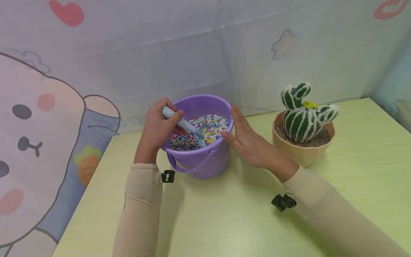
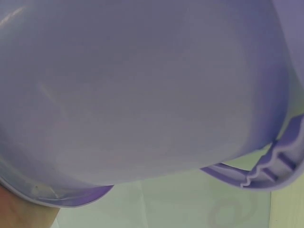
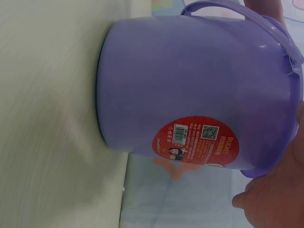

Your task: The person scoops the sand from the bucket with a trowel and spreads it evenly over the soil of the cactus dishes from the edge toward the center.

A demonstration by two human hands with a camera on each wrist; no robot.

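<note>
A purple bucket (image 1: 205, 166) stands on the table, partly filled with small multicoloured beads (image 1: 218, 123). My left hand (image 1: 158, 123) reaches over the bucket's left rim and grips the pale blue handle of a small scoop (image 1: 183, 123). The scoop's bowl dips into the beads and touches them. On the right side, my right hand (image 1: 250, 146) holds the bucket's rim, its thumb over the edge and its fingers along the outside. In the right wrist view, a red oval label (image 3: 195, 141) shows on the bucket's wall. The left wrist view shows mostly bucket wall, with the scoop hidden.
Right of the bucket, a green and white knitted-looking cactus (image 1: 302, 121) sits in a peach pot (image 1: 297, 151). The bucket's handle (image 1: 192, 167) hangs down in front. A printed cloth (image 1: 179, 71) hangs behind the pale yellow-green table (image 1: 218, 221).
</note>
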